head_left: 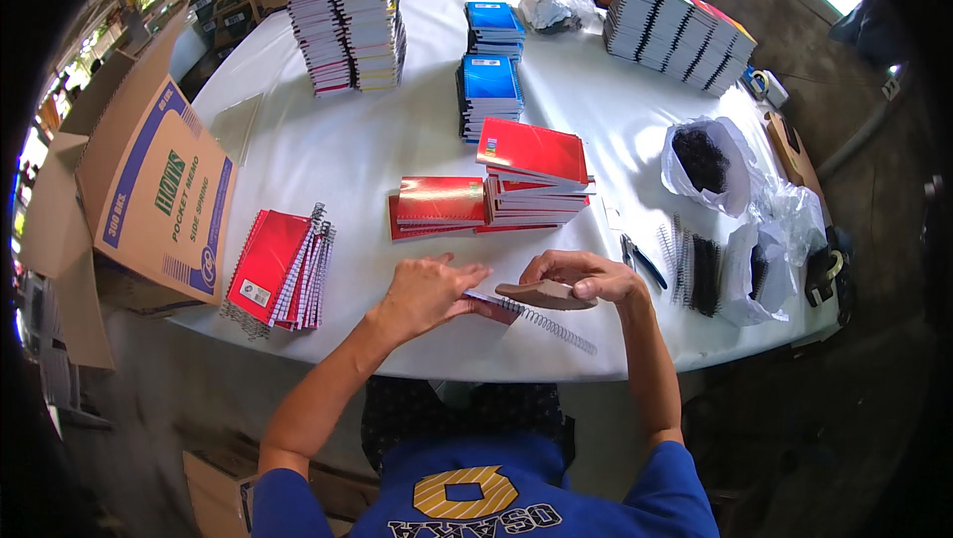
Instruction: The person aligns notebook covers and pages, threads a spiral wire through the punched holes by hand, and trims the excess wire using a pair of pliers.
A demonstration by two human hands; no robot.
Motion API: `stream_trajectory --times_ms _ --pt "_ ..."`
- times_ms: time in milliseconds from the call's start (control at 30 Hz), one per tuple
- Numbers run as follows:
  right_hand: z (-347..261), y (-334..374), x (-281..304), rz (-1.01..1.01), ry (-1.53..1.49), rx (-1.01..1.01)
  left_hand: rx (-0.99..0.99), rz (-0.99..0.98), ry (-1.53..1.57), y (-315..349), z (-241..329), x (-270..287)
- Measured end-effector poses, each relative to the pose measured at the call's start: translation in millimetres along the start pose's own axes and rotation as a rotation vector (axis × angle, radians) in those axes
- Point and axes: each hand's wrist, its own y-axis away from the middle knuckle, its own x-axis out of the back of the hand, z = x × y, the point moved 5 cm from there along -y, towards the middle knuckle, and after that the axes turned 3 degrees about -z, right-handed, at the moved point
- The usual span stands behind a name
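My left hand (425, 295) grips a small red notebook (491, 307) near the front edge of the table, its fingers over the top. A metal spiral coil (558, 330) runs along the notebook's edge, and a long loose stretch sticks out to the right. In my right hand (588, 275) is a flat brown pad (546, 294), pinched between thumb and fingers just above the coil. Whether the pad touches the coil I cannot tell. Just beyond my hands lie red notebooks in a low pile (442, 201) and a taller stack (534, 153).
Spiral-bound red notebooks (270, 265) lie at left, beside an open carton (164, 191). Pliers (645, 262), loose coils (695, 265) and a bag of black coils (703, 163) are at right. Blue notebooks (490, 81) and tall stacks (347, 27) (678, 32) stand farther back.
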Motion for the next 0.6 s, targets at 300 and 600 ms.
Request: stream_trajectory --times_ms 300,600 --pt "-2.3 -22.6 -2.2 -0.011 0.053 0.015 0.060 0.078 0.158 1.2 -7.6 3.2" --pt "-10.6 -20.4 3.9 0.026 0.091 -0.061 0.231 0.329 0.868 10.5 -21.7 -13.9"
